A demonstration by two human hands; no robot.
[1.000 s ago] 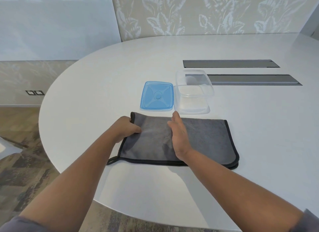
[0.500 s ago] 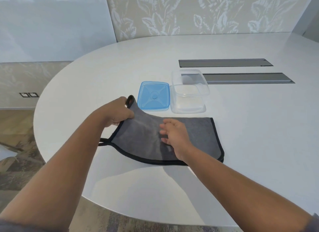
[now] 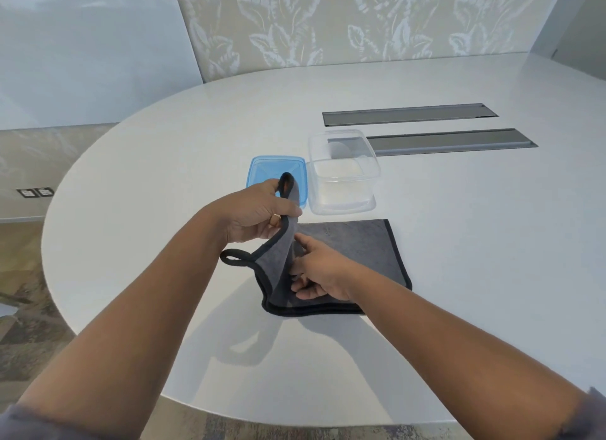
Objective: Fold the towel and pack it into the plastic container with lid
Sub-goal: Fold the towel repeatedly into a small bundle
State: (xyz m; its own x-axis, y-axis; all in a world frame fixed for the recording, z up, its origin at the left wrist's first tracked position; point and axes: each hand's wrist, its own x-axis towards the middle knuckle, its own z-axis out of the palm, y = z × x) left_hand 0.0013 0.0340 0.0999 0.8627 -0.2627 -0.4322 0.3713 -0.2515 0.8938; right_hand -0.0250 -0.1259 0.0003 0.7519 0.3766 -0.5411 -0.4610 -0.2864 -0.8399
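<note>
A grey towel point(image 3: 357, 246) with black edging lies folded on the white table point(image 3: 459, 275). My left hand point(image 3: 255, 216) grips the towel's far left corner and holds that side lifted and standing up over the rest. My right hand point(image 3: 319, 271) rests on the towel at the fold line, fingers spread against the raised flap. A black hanging loop point(image 3: 233, 257) sticks out at the towel's left. Just behind stand the clear plastic container point(image 3: 344, 172), open and upright, and the blue lid point(image 3: 262, 174) lying flat to its left, partly hidden by my left hand.
Two long grey recessed slots point(image 3: 410, 114) point(image 3: 452, 141) run across the table behind the container. The table's curved edge point(image 3: 82, 328) falls away on the left and near side, with patterned floor point(image 3: 26, 341) below. A leaf-patterned wall point(image 3: 328, 23) stands behind.
My left hand has lifted the towel's left side up and carried it rightward over the rest. My right hand has stayed at the fold line, pressing the towel down.
</note>
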